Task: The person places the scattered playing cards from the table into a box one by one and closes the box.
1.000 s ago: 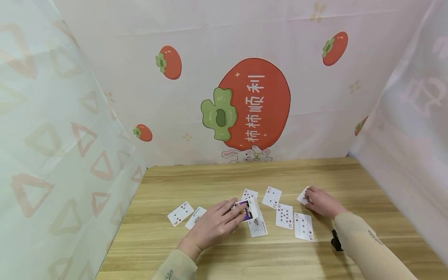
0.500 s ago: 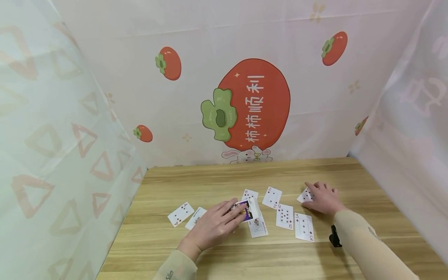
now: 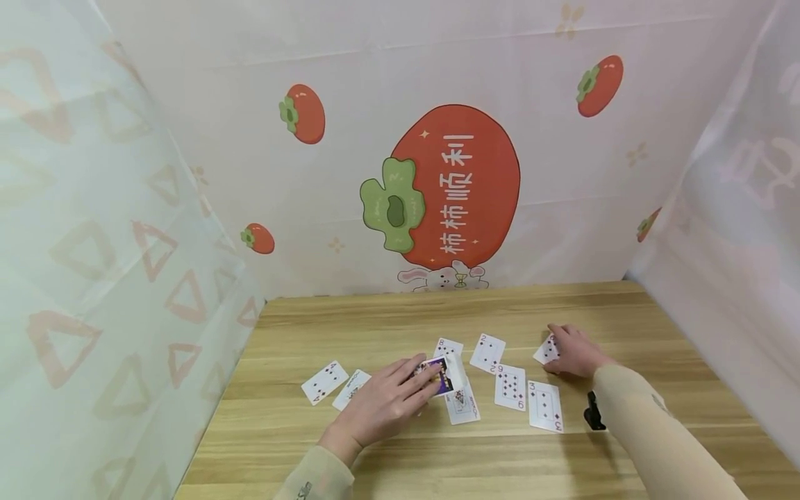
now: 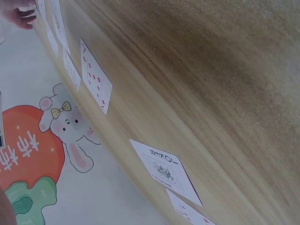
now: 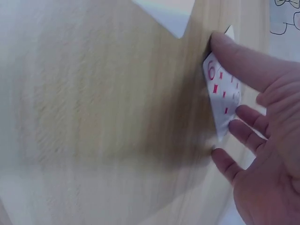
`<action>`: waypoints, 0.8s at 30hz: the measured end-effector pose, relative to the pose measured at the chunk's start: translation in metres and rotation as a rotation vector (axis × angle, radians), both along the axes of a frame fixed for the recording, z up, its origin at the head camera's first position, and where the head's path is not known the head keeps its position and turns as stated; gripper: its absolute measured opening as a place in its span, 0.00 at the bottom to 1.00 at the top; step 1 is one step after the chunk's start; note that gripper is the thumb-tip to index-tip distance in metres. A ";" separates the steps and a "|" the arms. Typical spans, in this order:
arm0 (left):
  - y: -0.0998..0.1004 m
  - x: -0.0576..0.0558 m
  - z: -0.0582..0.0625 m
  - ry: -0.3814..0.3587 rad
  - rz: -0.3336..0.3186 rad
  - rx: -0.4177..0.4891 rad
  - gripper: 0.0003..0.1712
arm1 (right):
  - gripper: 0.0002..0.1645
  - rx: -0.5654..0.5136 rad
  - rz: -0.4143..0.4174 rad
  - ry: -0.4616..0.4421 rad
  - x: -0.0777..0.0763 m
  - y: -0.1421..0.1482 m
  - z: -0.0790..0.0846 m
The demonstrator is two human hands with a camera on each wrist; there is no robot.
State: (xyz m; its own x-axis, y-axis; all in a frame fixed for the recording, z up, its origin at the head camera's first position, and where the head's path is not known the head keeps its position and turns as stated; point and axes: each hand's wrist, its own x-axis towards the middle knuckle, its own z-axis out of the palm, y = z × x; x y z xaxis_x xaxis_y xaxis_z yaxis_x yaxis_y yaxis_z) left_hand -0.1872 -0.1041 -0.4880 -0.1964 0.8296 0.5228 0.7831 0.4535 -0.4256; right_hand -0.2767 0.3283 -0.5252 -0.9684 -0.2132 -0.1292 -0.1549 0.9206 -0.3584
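My left hand [image 3: 381, 405] holds a playing card box [image 3: 441, 376], purple and black on its face, with a white end toward the right. The fingers lie across its top, and the thumb is hidden. On the right, my right hand [image 3: 578, 353] grips the six of diamonds, a playing card [image 3: 547, 351]. In the right wrist view, the thumb lies over one edge of that card [image 5: 220, 89] and several fingertips are at its other side; the index finger is hidden. A joker [image 3: 462, 405] lies face up just below the box, partly covered in the head view.
More face-up cards lie around: an eight [image 3: 447, 345], a two [image 3: 487, 352], a nine [image 3: 510, 387] and a three [image 3: 545, 406] of diamonds. At left are a four [image 3: 324, 382] and another joker [image 3: 351, 389]. A printed cloth wall [image 3: 337, 208] borders the wooden table [image 3: 437, 458].
My right hand has shifted its fingers around the six of diamonds, spreading, then drawing in; the card has barely moved. The left hand and the box have stayed in place.
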 end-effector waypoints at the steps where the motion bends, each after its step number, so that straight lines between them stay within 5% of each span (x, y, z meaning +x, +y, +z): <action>1: 0.000 0.000 0.000 -0.003 0.000 -0.002 0.24 | 0.61 0.002 -0.007 -0.017 -0.001 -0.001 0.001; 6: 0.001 0.000 0.001 0.001 0.006 -0.006 0.23 | 0.56 0.043 -0.018 -0.063 -0.003 -0.007 0.010; 15: 0.000 0.000 0.002 0.020 0.001 -0.008 0.25 | 0.28 0.042 0.087 0.025 -0.001 -0.010 0.016; 19: 0.001 0.000 0.003 0.016 -0.003 -0.004 0.25 | 0.15 0.049 0.117 0.134 0.004 -0.008 0.010; 24: 0.000 0.000 0.003 0.016 -0.001 0.017 0.24 | 0.14 0.008 0.085 0.282 0.011 -0.007 0.008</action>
